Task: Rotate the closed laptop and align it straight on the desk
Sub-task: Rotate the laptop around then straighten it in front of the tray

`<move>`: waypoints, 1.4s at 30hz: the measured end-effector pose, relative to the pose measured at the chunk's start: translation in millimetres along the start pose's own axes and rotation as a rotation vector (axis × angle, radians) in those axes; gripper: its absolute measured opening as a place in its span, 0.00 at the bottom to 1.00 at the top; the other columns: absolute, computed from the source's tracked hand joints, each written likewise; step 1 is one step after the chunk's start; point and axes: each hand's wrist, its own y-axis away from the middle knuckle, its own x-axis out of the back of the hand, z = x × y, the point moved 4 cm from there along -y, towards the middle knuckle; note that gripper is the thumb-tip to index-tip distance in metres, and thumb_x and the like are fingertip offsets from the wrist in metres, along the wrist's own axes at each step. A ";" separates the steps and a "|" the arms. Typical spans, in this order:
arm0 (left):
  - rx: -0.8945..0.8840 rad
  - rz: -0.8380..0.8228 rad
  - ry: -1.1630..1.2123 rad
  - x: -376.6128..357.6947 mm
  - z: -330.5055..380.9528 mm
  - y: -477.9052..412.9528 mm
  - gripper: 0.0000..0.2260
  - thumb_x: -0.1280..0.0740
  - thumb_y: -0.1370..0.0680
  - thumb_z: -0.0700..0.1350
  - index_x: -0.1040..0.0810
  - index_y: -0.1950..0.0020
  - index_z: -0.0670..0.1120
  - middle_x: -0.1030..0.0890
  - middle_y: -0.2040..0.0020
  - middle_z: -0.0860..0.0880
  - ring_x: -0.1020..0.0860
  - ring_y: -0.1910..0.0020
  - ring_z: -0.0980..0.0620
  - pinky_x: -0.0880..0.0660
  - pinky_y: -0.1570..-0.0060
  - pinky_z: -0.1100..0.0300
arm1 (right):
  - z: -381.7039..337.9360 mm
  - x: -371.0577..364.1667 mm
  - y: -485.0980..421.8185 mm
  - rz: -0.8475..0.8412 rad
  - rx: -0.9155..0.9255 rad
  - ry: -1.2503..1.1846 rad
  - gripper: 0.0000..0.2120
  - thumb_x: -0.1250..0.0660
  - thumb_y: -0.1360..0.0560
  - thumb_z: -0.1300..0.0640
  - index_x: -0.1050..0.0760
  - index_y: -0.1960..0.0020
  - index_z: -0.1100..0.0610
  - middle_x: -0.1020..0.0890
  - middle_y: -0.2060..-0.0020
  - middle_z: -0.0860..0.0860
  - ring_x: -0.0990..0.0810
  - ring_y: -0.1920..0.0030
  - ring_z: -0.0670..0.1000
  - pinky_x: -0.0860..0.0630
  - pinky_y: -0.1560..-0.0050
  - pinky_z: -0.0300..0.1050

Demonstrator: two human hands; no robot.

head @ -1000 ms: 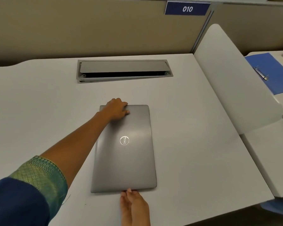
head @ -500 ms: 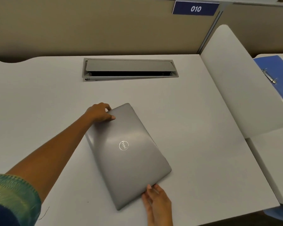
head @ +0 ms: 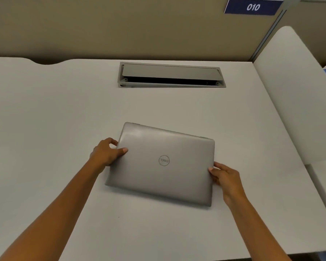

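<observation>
White desk [head: 64, 119], both hands gripping slightly skewed closed laptop [head: 162, 162]

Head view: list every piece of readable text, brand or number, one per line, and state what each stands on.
"010": white digits on the dark blue rectangular sign fixed at the top of the beige partition wall.
"DELL": round logo on the lid of the closed silver-grey laptop, seen upside down from the wearer's side.
No other text is visible on the white desk or the grey cable hatch.
</observation>
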 end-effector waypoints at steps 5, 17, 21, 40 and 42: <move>0.069 -0.016 0.105 -9.1 -17.9 17.1 0.21 0.26 0.30 0.51 0.26 0.41 0.45 0.24 0.41 0.40 0.22 0.50 0.39 0.20 0.49 0.44 | -16.3 -0.2 -24.5 -0.092 0.025 0.176 0.14 0.31 0.28 0.66 0.19 0.43 0.60 0.15 0.58 0.50 0.17 0.63 0.45 0.24 0.70 0.31; 0.089 0.011 0.098 -14.1 -20.0 32.1 0.22 0.27 0.28 0.46 0.27 0.37 0.43 0.23 0.40 0.37 0.21 0.50 0.38 0.21 0.48 0.42 | -16.9 -2.0 -38.2 -0.071 0.077 0.290 0.17 0.31 0.28 0.65 0.21 0.40 0.59 0.16 0.47 0.56 0.18 0.51 0.55 0.24 0.57 0.41; 0.082 0.024 0.066 -14.1 -18.4 30.9 0.20 0.27 0.29 0.48 0.26 0.39 0.44 0.22 0.42 0.38 0.21 0.55 0.40 0.20 0.48 0.43 | -11.9 -0.1 -39.0 -0.057 0.083 0.301 0.16 0.31 0.28 0.64 0.20 0.41 0.58 0.16 0.47 0.56 0.18 0.51 0.55 0.24 0.58 0.40; 0.068 0.113 -0.001 -16.9 -25.7 39.6 0.18 0.30 0.30 0.57 0.24 0.43 0.53 0.18 0.44 0.44 0.19 0.51 0.41 0.22 0.46 0.46 | -0.4 -2.6 -45.7 0.055 0.153 0.352 0.16 0.31 0.28 0.61 0.20 0.40 0.56 0.17 0.45 0.52 0.20 0.44 0.54 0.25 0.36 0.53; 0.064 0.112 -0.001 -17.2 -26.3 39.5 0.18 0.30 0.29 0.57 0.24 0.42 0.53 0.18 0.44 0.45 0.19 0.51 0.41 0.22 0.46 0.46 | 1.3 -2.2 -46.0 0.060 0.160 0.362 0.16 0.32 0.27 0.60 0.20 0.40 0.56 0.17 0.45 0.51 0.20 0.44 0.54 0.25 0.36 0.53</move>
